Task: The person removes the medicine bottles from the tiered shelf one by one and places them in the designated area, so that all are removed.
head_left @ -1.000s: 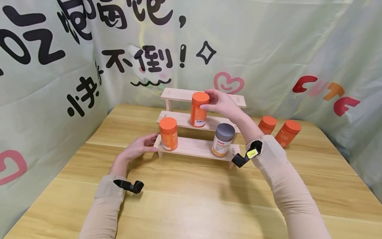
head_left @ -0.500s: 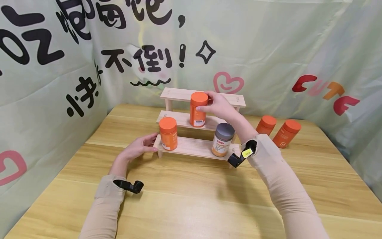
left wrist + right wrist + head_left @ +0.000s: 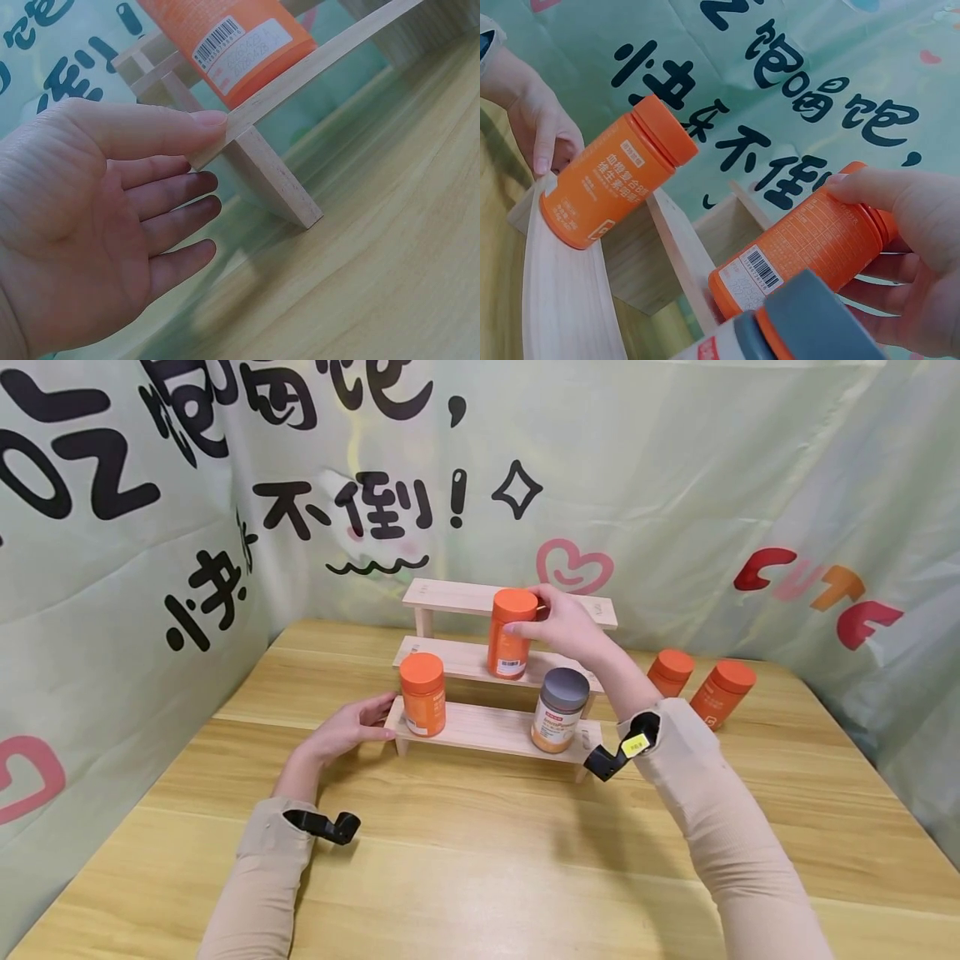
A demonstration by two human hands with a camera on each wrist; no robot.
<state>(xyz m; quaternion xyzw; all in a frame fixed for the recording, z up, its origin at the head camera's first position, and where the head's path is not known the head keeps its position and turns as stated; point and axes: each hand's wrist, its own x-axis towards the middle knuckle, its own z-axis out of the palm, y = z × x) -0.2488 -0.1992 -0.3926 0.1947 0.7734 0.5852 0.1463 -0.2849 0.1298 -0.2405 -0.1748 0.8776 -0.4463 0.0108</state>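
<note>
Beige sleeves [image 3: 750, 852]; beside each cuff [image 3: 264, 827] sits a black angled camera [image 3: 324, 827], the right one bearing a yellow label [image 3: 635, 745].

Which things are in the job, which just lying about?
In the job:
tiered wooden rack, left hand on its end
upper orange jar, in right hand
lower orange jar, grey-lidded jar, on rack
probably two untouched orange jars

Just around:
printed backdrop
wrist cameras

A pale green cloth [image 3: 660, 460], creased, hangs behind and to the left of the table [image 3: 480, 877]. It carries large black Chinese characters [image 3: 386, 510], a star [image 3: 517, 491], pink hearts [image 3: 574, 580] and the letters CUTE [image 3: 838, 591]. The table has yellowish wood grain, with a bright sheen near its front.
</note>
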